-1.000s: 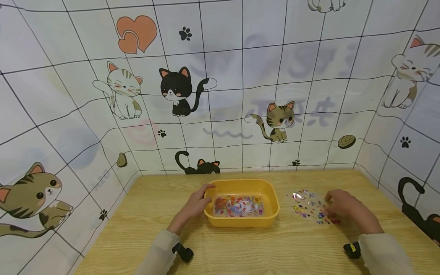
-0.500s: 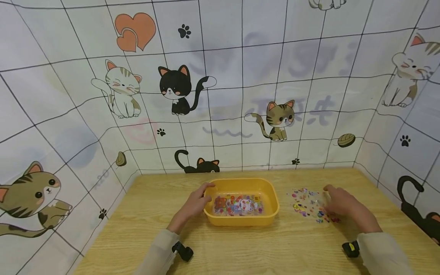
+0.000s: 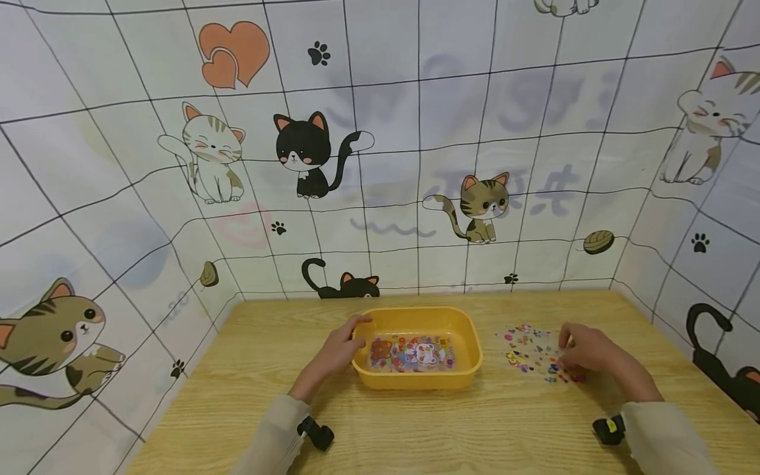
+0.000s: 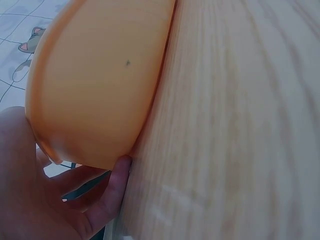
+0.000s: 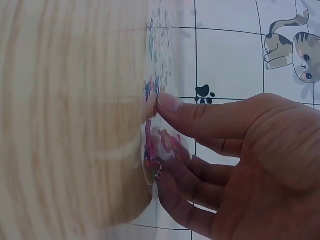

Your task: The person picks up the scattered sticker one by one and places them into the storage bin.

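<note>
In the head view my left hand (image 3: pixel 340 348) grips the left end of a yellow plastic basin (image 3: pixel 415 381). The left wrist view has its fingers (image 4: pixel 116 187) against the basin's outer wall. Inside the basin lies a flat clear piece printed with colourful bears and dots (image 3: pixel 410 354). To the right, a clear film with small colourful stickers (image 3: pixel 528 349) lies on the table. My right hand (image 3: pixel 590 349) is at its right edge. In the right wrist view, thumb and fingers pinch a part of the film (image 5: pixel 170 142) that bulges up between them.
The wood-grain table (image 3: pixel 427 435) carries the basin and the film. A white cloth wall (image 3: pixel 392 198) with cat prints stands behind and on both sides. Small black cameras sit on the left wrist (image 3: pixel 316 434) and right wrist (image 3: pixel 609 431).
My right index finger stretched out half a second ago and is now bent in toward the thumb. The bright glare on the clear film has gone. The left hand and basin stay put.
</note>
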Motion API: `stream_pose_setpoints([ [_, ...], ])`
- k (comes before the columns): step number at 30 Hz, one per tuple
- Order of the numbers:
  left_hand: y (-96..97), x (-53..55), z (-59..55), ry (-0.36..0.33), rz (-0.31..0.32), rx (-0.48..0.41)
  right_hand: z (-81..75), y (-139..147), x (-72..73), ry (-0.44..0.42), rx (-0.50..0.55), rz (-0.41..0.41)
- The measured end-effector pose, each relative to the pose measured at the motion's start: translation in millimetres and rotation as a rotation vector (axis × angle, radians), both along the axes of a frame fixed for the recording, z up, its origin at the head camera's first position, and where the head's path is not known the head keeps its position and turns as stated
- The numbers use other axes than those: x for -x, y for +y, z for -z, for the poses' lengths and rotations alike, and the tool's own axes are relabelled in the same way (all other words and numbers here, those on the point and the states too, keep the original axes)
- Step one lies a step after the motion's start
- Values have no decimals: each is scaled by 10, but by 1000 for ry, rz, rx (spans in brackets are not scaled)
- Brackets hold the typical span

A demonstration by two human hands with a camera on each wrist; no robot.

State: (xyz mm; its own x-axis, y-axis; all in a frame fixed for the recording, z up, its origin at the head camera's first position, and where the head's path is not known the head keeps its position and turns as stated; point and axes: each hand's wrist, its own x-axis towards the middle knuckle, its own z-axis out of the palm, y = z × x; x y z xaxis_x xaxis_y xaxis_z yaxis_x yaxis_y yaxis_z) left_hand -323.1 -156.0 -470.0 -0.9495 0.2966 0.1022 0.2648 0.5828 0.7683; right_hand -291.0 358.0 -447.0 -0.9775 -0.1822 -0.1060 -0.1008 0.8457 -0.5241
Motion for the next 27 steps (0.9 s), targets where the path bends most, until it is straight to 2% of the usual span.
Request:
stream_pose_setpoints([
  [6, -5, -7, 8, -14, 8, -8, 18, 2, -29, -31, 44, -7],
  [11, -17, -11, 11, -43, 28, -41, 2, 34, -5, 25, 23, -42],
  [15, -21, -9, 9, -38, 30, -39, -52, 39, 8, 68, 8, -57],
  [27, -30, 18, 49, -31, 23, -39, -88, 66, 8, 57, 92, -58],
])
